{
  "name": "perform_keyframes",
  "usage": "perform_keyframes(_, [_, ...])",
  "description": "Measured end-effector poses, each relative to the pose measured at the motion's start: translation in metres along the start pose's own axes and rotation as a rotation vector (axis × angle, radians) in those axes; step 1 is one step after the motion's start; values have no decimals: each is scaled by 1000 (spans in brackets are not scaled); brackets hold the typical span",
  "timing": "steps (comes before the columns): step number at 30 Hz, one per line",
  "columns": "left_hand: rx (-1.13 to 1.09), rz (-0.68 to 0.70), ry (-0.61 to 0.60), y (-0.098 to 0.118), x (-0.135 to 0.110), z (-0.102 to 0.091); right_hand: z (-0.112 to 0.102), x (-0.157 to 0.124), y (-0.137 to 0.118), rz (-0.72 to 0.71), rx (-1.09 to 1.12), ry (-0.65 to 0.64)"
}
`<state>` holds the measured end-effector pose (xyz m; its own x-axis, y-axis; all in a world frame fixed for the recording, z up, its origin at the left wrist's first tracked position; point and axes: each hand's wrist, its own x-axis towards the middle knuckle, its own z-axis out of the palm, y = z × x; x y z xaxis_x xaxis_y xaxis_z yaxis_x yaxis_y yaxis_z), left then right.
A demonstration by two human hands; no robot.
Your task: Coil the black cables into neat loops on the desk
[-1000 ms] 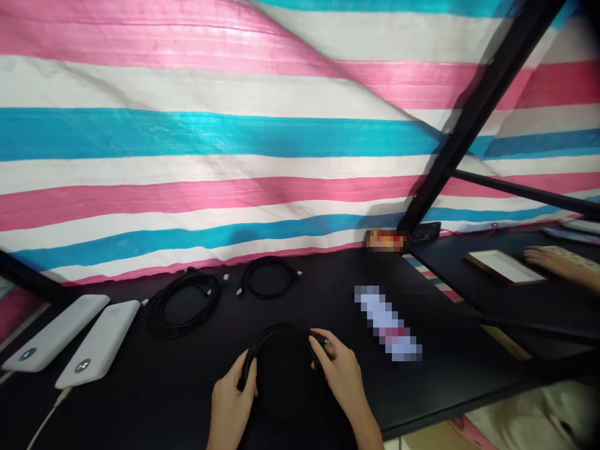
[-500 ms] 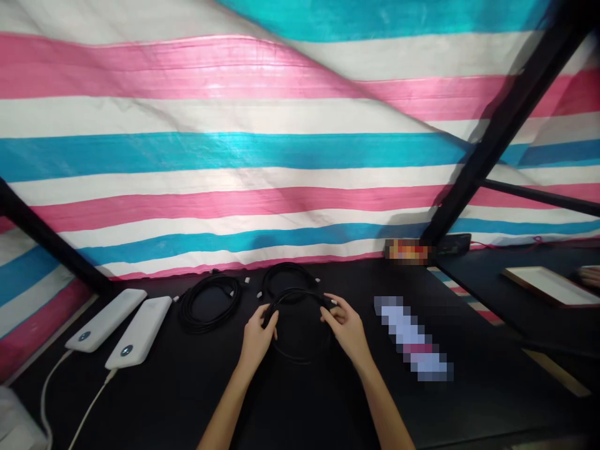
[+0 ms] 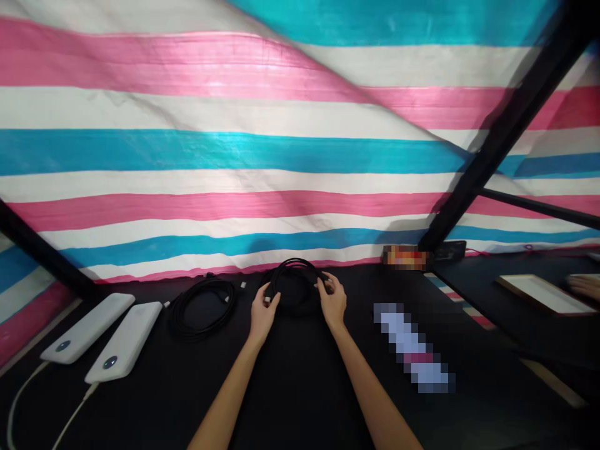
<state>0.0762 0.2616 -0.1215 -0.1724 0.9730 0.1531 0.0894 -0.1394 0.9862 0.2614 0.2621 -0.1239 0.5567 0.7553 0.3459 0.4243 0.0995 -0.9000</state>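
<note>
Both my hands hold one coiled black cable (image 3: 296, 270) at the far side of the black table (image 3: 300, 387). My left hand (image 3: 263, 310) pinches the coil's left side and my right hand (image 3: 332, 300) grips its right side. The coil sits over the spot where a second small coil lay, which is hidden behind it. A larger black cable coil (image 3: 202, 307) lies to the left, apart from my hands.
Two white power banks (image 3: 105, 336) with white leads lie at the left. A blurred flat object (image 3: 412, 347) lies to the right. A black post (image 3: 501, 131) rises at the right, and another person's hand (image 3: 584, 285) rests by a tray (image 3: 539, 294). Striped tarp backs the table.
My hands carried the coiled cable from near the table's front edge away from me to the back, over the small coil by the tarp.
</note>
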Motion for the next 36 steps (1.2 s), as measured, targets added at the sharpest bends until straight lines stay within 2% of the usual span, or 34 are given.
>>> perform_keyframes(4, [-114, -44, 27, -2, -3, 2, 8, 0, -4, -59, -71, 23])
perform_keyframes(9, [-203, -116, 12, 5, -6, -1, 12, 1, 0, -57, -36, -68])
perform_keyframes(14, [-324, -120, -19, 2, -5, -2, 15, 4, 10, -112, 25, -127])
perform_keyframes(19, [-325, -85, 71, -3, -1, -3, 15, 6, 11, -166, -111, -160])
perform_keyframes(25, [-267, -55, 93, -5, 1, -4, 15, 3, 4, -112, -296, -194])
perform_keyframes(31, [-274, -142, 102, -3, 2, -4, 20, 4, 12, -64, -103, -170])
perform_keyframes(36, [-155, -108, 73, -4, -1, -4, 22, 5, 12, 6, 19, -145])
